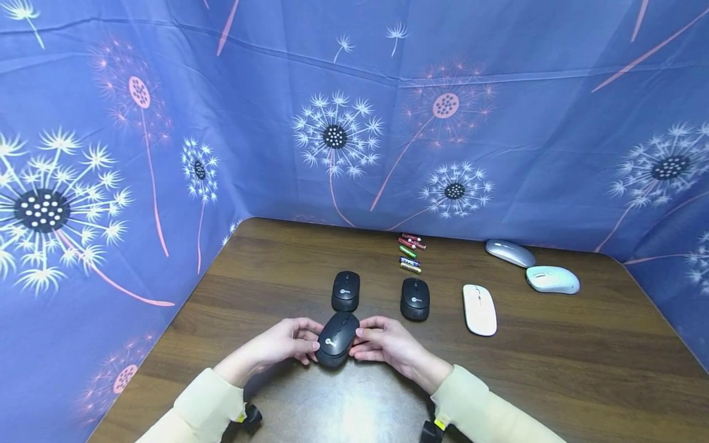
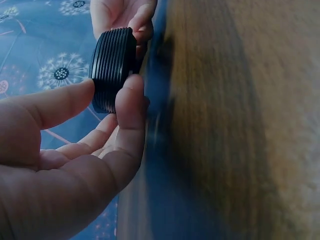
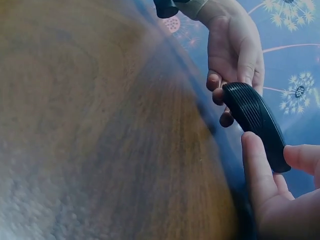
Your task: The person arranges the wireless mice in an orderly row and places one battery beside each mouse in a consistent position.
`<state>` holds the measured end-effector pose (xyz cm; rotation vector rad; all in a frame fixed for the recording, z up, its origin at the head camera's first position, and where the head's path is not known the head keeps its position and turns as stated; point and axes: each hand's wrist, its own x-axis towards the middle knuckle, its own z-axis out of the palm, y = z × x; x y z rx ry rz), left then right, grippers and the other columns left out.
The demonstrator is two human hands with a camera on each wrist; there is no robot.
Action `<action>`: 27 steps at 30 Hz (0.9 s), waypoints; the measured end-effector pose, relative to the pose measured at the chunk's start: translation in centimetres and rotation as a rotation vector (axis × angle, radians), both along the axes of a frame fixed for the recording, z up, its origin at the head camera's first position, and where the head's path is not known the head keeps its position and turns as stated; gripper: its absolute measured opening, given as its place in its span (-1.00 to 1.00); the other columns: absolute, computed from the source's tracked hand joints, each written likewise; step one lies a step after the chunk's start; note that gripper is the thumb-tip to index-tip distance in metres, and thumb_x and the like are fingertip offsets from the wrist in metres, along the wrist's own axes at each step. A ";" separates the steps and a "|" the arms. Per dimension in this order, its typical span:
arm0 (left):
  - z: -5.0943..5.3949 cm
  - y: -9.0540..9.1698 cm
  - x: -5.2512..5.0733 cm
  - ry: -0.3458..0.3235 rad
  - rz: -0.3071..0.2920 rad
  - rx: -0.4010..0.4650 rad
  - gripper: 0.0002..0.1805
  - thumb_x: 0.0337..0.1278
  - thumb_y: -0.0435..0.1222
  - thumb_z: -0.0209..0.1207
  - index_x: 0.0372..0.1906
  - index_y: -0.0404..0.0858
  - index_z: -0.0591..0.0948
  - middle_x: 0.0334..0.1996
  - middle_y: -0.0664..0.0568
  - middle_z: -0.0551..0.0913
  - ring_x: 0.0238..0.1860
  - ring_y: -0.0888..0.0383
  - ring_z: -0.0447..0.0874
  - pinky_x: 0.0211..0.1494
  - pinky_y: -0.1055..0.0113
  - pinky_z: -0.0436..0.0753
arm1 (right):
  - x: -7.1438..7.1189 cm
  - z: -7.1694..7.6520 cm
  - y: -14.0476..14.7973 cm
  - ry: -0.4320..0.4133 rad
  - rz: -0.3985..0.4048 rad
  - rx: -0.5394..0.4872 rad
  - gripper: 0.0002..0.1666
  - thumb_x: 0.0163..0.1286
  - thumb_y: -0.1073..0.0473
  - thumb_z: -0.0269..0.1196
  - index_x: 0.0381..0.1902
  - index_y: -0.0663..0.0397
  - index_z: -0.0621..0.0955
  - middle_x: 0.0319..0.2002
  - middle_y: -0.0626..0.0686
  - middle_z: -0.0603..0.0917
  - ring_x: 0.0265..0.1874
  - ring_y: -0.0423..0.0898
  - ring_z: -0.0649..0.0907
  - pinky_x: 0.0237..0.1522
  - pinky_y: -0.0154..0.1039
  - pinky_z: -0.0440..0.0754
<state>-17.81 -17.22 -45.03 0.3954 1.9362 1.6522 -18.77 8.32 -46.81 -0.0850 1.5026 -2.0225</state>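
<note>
A black computer mouse (image 1: pixel 337 335) with a pale logo is held between both hands, raised off the table in the wrist views. My left hand (image 1: pixel 288 341) pinches its left side with thumb and fingers. On its right side, my right hand (image 1: pixel 390 346) grips it near the front, thumb above and fingers below. Ridged lines run along the edge of the mouse (image 2: pixel 112 62) in the left wrist view. In the right wrist view the same mouse (image 3: pixel 257 122) is tilted, its underside hidden. Just beyond it lies another black mouse (image 1: pixel 346 289).
Further right on the wooden table (image 1: pixel 554 363) lie a third black mouse (image 1: pixel 415 298), a white mouse (image 1: pixel 479 309), a pale mouse (image 1: pixel 552 280) and a grey mouse (image 1: pixel 509 252). Several batteries (image 1: pixel 410 252) sit near the back edge. A blue dandelion-print cloth (image 1: pixel 266 154) hangs behind.
</note>
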 end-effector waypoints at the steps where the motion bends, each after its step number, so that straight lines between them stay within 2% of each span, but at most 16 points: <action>1: -0.1 0.0 0.0 -0.005 0.001 0.001 -0.56 0.19 -0.41 0.13 0.10 -0.59 0.36 -0.28 -0.13 0.63 -0.37 0.11 0.64 -0.34 0.33 0.65 | 0.0 -0.1 0.0 0.004 0.002 0.010 -0.64 0.33 0.32 0.16 0.00 0.38 0.33 -0.36 0.14 0.67 -0.40 -0.07 0.73 -0.24 -0.22 0.69; 12: -0.4 0.2 0.2 -0.055 0.038 -0.005 -0.60 0.12 -0.47 0.18 0.01 -0.61 0.39 -0.31 -0.17 0.56 -0.43 0.07 0.68 -0.31 0.21 0.71 | -0.4 -0.4 -0.5 0.090 0.015 0.124 -0.57 0.29 0.32 0.20 0.02 0.52 0.40 -0.40 0.17 0.69 -0.46 -0.08 0.73 -0.32 -0.25 0.70; 17: -0.5 0.3 0.3 -0.034 0.044 -0.026 -0.62 0.11 -0.48 0.18 -0.01 -0.61 0.40 -0.33 -0.16 0.55 -0.44 0.08 0.67 -0.31 0.18 0.71 | -0.6 -0.4 -0.7 0.123 0.008 0.156 -0.55 0.28 0.32 0.22 0.03 0.55 0.41 -0.40 0.19 0.71 -0.46 -0.06 0.73 -0.32 -0.23 0.70; 27: -0.4 0.6 0.7 -0.007 0.078 -0.045 -0.63 0.09 -0.50 0.19 -0.03 -0.62 0.41 -0.35 -0.15 0.55 -0.46 0.10 0.67 -0.33 0.17 0.71 | -1.0 -0.3 -1.1 0.155 0.004 0.176 -0.60 0.26 0.35 0.22 -0.01 0.51 0.43 -0.44 0.09 0.66 -0.47 -0.03 0.73 -0.36 -0.22 0.71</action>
